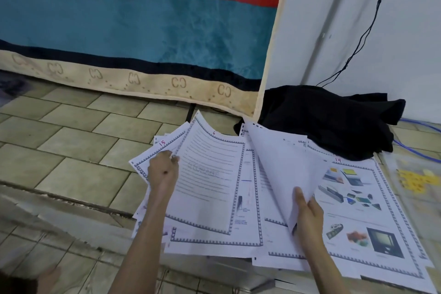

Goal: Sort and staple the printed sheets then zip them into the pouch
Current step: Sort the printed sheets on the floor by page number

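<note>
Where tiled floor (71,141) meets a hanging teal blanket (143,26) with a red stripe and beige border — printed sheets (210,238) fanned out in a loose overlapping spread, near and right of centre. Left hand (163,172) at the spread's left side, fingers curled, pinching the left edge of the sheet numbered 6 (210,169), that sheet's far corner lifted and curling; beneath it to the left, a sheet marked 15 (152,153). Right hand (307,212) nearer and to the right, thumb on top and fingers curled beneath, gripping a blank-backed sheet (286,169) raised and bowed over the pile. Lying flat just right of that hand, a page marked 14 (358,200) with colour pictures of devices. Far right on the floor, touching the spread's edge, a clear pouch (415,179) with yellow print, blurred — zip state not discernible. Beyond the sheets, a crumpled black cloth (329,119) against a white wall (405,43), a thin black cable (367,31) running down to it, blue cable (420,153) beside the cloth.
</note>
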Demonstrator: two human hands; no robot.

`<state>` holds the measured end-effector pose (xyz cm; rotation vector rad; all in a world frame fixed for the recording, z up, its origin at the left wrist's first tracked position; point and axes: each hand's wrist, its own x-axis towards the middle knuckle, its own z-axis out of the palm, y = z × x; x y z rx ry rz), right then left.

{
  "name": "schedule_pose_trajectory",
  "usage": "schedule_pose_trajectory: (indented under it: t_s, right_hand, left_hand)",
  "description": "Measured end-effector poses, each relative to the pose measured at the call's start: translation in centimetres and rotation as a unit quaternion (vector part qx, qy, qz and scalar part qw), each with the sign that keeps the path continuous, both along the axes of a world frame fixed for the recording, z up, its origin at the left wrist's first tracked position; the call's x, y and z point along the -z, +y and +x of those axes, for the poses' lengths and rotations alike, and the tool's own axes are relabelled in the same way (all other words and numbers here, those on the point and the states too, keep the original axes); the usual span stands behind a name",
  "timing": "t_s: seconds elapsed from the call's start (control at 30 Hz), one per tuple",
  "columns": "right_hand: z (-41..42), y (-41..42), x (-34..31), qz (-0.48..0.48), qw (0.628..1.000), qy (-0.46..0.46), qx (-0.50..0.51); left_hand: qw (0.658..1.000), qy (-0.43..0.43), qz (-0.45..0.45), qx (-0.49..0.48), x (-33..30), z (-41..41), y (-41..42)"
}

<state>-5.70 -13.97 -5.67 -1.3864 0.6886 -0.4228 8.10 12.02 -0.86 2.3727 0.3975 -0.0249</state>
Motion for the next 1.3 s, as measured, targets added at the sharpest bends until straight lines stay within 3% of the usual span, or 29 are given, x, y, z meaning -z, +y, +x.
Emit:
schedule_pose_trajectory:
  t_s: [0.13, 0.23, 0.27, 0.33, 0.37, 0.4, 0.47, 0.5, 0.53, 0.57, 0.63, 0.73, 0.83, 0.9, 0.97, 1.03, 1.07, 1.13, 1.2, 1.3]
  right_hand:
    - [0.2, -1.0, 0.5, 0.119, 0.988, 0.001, 0.097]
    - [0.3, -1.4, 0.9, 0.154, 0.981, 0.009, 0.117]
    - [0.1, -1.2, 0.8, 0.135, 0.987, 0.002, 0.091]
    - [-0.6, -0.7, 0.4, -0.048, 0.998, 0.001, -0.032]
    - [-0.8, -0.4, 0.3, -0.169, 0.978, 0.008, -0.121]
    - [-0.9, 0.1, 0.5, -0.276, 0.935, 0.007, -0.221]
    - [-0.9, 1.0, 1.2, -0.462, 0.791, 0.064, -0.396]
    - [-1.0, 1.4, 1.6, -0.512, 0.728, 0.102, -0.444]
    - [-1.1, 1.7, 2.1, -0.540, 0.691, 0.122, -0.465]
    - [-1.2, 2.0, 2.2, -0.559, 0.680, 0.123, -0.459]
    - [-1.5, 2.0, 2.6, -0.553, 0.704, 0.107, -0.434]
    - [-1.8, 1.3, 3.2, -0.490, 0.784, 0.057, -0.378]
    - [-1.9, 1.0, 2.8, -0.485, 0.791, 0.036, -0.372]
    - [-1.8, 1.4, 2.1, -0.422, 0.813, -0.001, -0.402]
    - [-1.3, 1.8, 2.1, -0.301, 0.875, -0.035, -0.379]
    - [-0.3, 1.5, 2.0, -0.292, 0.912, -0.035, -0.286]
    - [0.2, 0.9, 1.9, -0.341, 0.908, -0.003, -0.242]
    - [0.9, -0.9, 2.4, -0.457, 0.858, 0.107, -0.209]
    - [1.0, -2.2, 2.9, -0.497, 0.827, 0.158, -0.211]
    - [1.6, -3.2, 2.7, -0.498, 0.819, 0.173, -0.226]
  left_hand:
    - [1.000, -0.009, -0.006, -0.010, -0.4, 0.2, 1.3]
    - [0.999, 0.038, -0.010, 0.018, -0.8, -0.2, 1.8]
    - [0.997, 0.062, -0.024, 0.030, -0.6, -0.1, 1.9]
    - [0.986, 0.119, -0.108, 0.052, 0.0, 0.1, 2.1]
    - [0.972, 0.145, -0.176, 0.056, 0.3, 0.1, 2.0]
    - [0.956, 0.162, -0.238, 0.056, 0.6, -0.1, 1.7]
    - [0.929, 0.184, -0.314, 0.065, 0.5, -0.6, 0.5]
    - [0.919, 0.191, -0.340, 0.068, 0.5, -0.8, -0.2]
    - [0.909, 0.195, -0.364, 0.063, 0.7, -0.8, -0.8]
    - [0.901, 0.200, -0.379, 0.061, 0.8, -0.8, -1.4]
    - [0.903, 0.199, -0.379, 0.052, 1.1, -0.6, -1.6]
    - [0.947, 0.165, -0.272, 0.036, 1.6, 0.3, -1.1]
    - [0.983, 0.091, -0.159, 0.026, 2.1, 0.0, -1.2]
    - [0.994, 0.016, -0.101, 0.047, 2.3, -0.6, -2.2]
    - [0.993, -0.054, 0.025, 0.106, 3.3, -1.1, -3.8]
    - [0.971, -0.052, 0.067, 0.225, 4.5, -1.8, -5.9]
    - [0.954, -0.027, 0.085, 0.286, 5.2, -2.3, -6.8]
    - [0.924, -0.010, 0.156, 0.350, 6.8, -3.0, -7.1]
    - [0.919, -0.019, 0.213, 0.330, 8.2, -2.4, -5.6]
    - [0.924, -0.027, 0.231, 0.303, 8.2, -0.7, -3.3]
